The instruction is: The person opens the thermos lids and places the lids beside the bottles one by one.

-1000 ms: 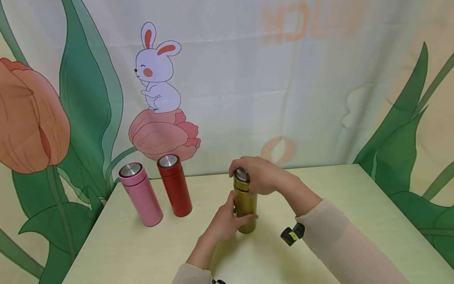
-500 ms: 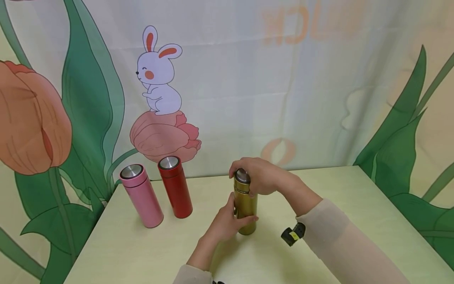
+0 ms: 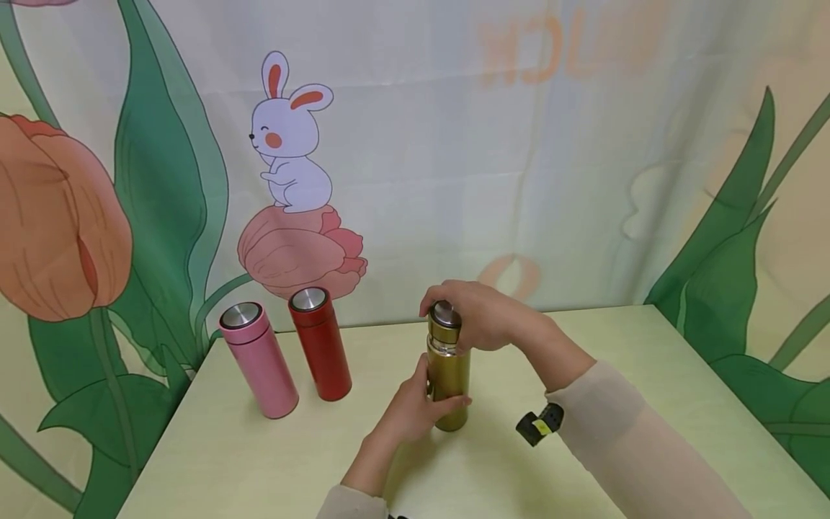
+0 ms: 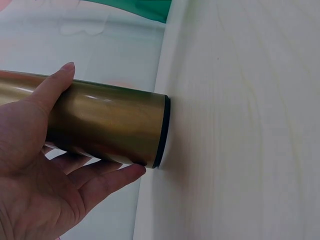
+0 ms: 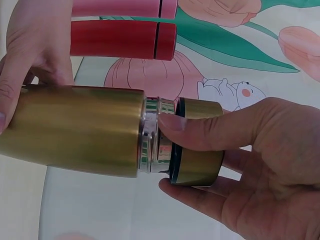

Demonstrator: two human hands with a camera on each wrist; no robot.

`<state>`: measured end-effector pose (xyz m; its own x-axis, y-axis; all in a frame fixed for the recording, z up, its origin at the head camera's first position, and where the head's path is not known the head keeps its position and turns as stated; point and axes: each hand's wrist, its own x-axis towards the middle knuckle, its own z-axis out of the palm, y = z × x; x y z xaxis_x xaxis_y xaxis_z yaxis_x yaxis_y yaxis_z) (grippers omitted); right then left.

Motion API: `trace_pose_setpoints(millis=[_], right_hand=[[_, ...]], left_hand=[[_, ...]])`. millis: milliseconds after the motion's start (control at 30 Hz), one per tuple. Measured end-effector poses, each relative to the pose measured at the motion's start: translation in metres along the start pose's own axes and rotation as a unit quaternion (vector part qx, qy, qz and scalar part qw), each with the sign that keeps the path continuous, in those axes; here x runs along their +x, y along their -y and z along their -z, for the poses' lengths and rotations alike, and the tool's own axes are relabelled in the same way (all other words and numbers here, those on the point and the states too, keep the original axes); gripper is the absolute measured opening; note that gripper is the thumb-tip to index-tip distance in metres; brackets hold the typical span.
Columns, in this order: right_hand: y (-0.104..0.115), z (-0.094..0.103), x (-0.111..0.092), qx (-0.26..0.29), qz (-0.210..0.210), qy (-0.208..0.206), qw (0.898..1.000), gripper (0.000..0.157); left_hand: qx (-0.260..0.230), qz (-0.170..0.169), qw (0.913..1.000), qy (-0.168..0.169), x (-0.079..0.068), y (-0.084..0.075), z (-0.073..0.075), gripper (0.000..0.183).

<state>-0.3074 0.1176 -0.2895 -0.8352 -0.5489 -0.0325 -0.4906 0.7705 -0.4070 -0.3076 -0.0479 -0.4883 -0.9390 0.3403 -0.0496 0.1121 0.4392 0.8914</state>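
A gold thermos flask (image 3: 449, 382) stands upright on the table (image 3: 519, 461), its black base at the tabletop in the left wrist view. My left hand (image 3: 408, 407) grips the lower body, thumb on one side and fingers round the other. Around the gold lid (image 5: 200, 142) curl the thumb and fingers of my right hand (image 3: 483, 317). The lid sits raised off the body, and the shiny threaded metal neck (image 5: 152, 135) shows between them in the right wrist view. On top the lid has a silver disc, partly covered by my fingers in the head view.
To the left stand a red thermos flask (image 3: 322, 346) and a pink thermos flask (image 3: 261, 360), both with lids on. Behind the table hangs a printed cloth (image 3: 421, 166) with a rabbit and tulips. The table's back edge runs along that cloth.
My right hand has raised the gold lid a little, baring the metal neck that was covered before. My left hand keeps its grip low on the flask.
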Motion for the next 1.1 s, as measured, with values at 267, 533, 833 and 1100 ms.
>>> trace_pose_setpoints(millis=[267, 533, 833, 1100], right_hand=[[-0.005, 0.001, -0.004, 0.022, 0.008, -0.021, 1.000, 0.062], [-0.020, -0.001, -0.012, 0.066, -0.005, -0.060, 0.996, 0.065], [-0.041, -0.009, -0.021, 0.142, -0.017, -0.086, 0.986, 0.065], [-0.061, -0.020, -0.027, 0.202, -0.021, -0.106, 0.973, 0.068]], left_hand=[[-0.002, -0.004, 1.0000, 0.000, 0.000, 0.001, 0.001, 0.092], [0.005, -0.011, 0.9999, -0.003, 0.000, 0.003, 0.001, 0.090], [0.003, -0.010, 0.9999, -0.003, 0.000, 0.002, 0.002, 0.089], [0.009, -0.012, 0.9999, -0.007, -0.001, 0.002, 0.001, 0.089]])
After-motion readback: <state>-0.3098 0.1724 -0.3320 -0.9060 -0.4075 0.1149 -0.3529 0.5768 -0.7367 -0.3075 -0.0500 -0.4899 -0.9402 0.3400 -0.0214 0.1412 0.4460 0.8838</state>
